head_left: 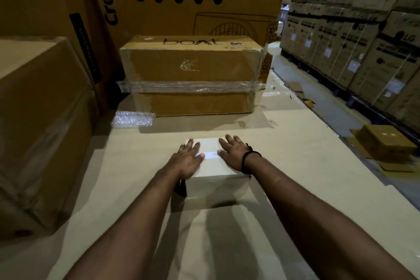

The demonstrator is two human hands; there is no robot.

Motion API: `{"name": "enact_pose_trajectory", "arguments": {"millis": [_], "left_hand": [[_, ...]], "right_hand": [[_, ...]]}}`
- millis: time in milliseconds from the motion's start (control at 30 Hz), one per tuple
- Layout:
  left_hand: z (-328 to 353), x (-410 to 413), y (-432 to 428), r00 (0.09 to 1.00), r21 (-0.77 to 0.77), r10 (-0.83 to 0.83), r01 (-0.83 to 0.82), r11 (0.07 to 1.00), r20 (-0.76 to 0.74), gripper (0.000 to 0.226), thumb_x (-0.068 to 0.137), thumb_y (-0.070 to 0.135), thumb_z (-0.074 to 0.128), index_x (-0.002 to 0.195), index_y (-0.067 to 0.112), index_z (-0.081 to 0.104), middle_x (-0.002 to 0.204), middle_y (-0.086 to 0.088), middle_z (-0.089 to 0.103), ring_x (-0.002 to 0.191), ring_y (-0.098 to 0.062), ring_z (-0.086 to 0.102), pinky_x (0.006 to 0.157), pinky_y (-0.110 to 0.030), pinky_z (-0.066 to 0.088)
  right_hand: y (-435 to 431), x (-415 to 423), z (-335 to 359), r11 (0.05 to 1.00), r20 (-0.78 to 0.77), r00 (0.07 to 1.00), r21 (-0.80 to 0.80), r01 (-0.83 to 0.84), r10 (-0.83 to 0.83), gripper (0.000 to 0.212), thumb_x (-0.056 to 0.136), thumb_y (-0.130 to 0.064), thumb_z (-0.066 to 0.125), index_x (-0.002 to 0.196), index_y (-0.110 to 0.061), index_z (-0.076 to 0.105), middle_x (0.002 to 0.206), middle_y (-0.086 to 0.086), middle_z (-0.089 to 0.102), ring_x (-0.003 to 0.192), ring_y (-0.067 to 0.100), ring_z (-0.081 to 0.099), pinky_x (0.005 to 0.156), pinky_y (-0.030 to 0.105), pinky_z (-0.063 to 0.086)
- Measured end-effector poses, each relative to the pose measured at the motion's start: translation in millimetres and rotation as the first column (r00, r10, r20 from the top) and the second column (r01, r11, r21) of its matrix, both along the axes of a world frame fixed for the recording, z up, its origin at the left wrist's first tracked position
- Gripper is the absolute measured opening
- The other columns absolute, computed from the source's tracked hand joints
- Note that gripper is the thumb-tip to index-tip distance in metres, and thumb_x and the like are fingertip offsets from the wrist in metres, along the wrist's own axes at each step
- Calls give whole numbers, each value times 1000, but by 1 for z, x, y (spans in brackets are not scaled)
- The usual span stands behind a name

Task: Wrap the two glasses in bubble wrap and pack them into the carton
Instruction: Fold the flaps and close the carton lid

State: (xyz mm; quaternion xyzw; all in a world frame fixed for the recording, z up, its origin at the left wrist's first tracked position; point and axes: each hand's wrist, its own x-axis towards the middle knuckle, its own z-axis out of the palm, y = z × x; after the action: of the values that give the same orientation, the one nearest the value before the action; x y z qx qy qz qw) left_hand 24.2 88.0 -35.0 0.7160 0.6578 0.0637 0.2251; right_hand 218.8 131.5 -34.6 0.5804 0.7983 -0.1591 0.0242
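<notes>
Student: Carton (218, 185) position relative to each grip?

Tutor: Directly beneath both. The left grip (186, 159) lies flat on the left half of the closed lid, fingers straight and spread. The right grip (234, 154) lies flat on the right half, fingers likewise spread. A pale tape strip (211, 155) runs between them, its ends at the two thumbs.

Student: And beyond the fingertips?

Tutor: A scrap of bubble wrap (133, 118) lies ahead and left of the left grip, well apart, on the cardboard sheet (136, 177). A film-bound box (193, 63) stands farther ahead. A black band (247, 157) circles the wrist behind the right grip.
</notes>
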Motion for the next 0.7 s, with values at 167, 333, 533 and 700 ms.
{"name": "enact_pose_trajectory", "arguments": {"millis": [167,333,533,700], "left_hand": [[2,0,-6,999,56,14,-17,998,47,58,104,43,31,156,20,16,164,-4,-2,151,-24,1,119,-39,11],[-17,-8,-48,981,295,-12,-46,954,192,57,102,50,30,152,23,32,163,-1,11,150,-20,11,117,-28,13],[-48,-6,-64,972,361,-18,-70,930,235,85,86,72,5,152,25,30,162,3,9,149,-15,14,118,-29,19],[-42,-2,-67,968,369,11,-106,923,252,79,86,66,8,152,30,30,162,8,3,148,-15,20,115,-33,29]], "right_hand": [[-5,1,0,1000,-11,1000,13,1,-1,60,99,-51,25,152,-26,13,161,2,1,147,25,-2,119,43,8],[-56,8,4,980,63,993,170,-106,97,80,81,-65,0,151,-31,15,160,3,8,147,27,6,116,40,20],[-86,6,-18,977,-36,999,212,-23,31,89,70,-65,-12,151,-35,9,161,-3,2,148,20,-5,119,38,6],[-88,9,-16,978,-76,996,207,-25,42,86,72,-67,-7,151,-37,10,161,-2,-2,147,20,-8,120,37,4]]}}
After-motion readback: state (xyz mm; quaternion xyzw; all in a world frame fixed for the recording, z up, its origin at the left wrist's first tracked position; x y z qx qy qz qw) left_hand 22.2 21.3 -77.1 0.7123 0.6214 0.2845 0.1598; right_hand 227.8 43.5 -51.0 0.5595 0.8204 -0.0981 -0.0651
